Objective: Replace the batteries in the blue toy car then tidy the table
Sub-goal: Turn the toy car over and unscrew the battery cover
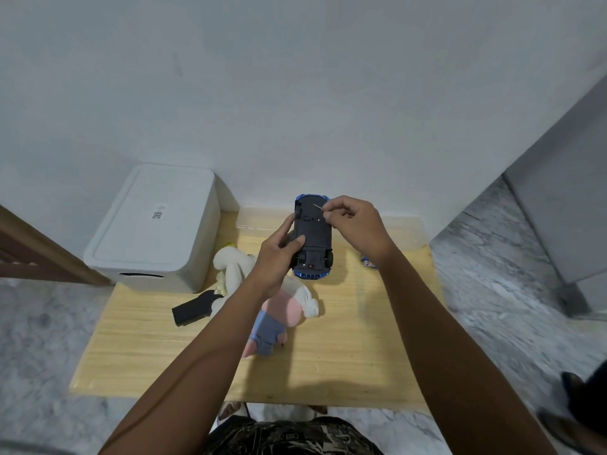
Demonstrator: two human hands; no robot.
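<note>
The blue toy car [314, 231] is held upside down above the wooden table [345, 339], its black underside facing me. My left hand [281, 254] grips its left side with the thumb lying across the underside. My right hand [356, 226] pinches a thin metal screwdriver [318, 206] whose tip points at the underside near the car's far end. A small blue and white pack [369, 262], possibly batteries, lies on the table under my right wrist and is mostly hidden.
A white lidded box [154, 231] stands at the table's back left. A clear plastic tub [404, 234] sits along the back edge. A plush toy [279, 310] and a black remote-like object [193, 307] lie in the table's middle left. Marble floor surrounds the table.
</note>
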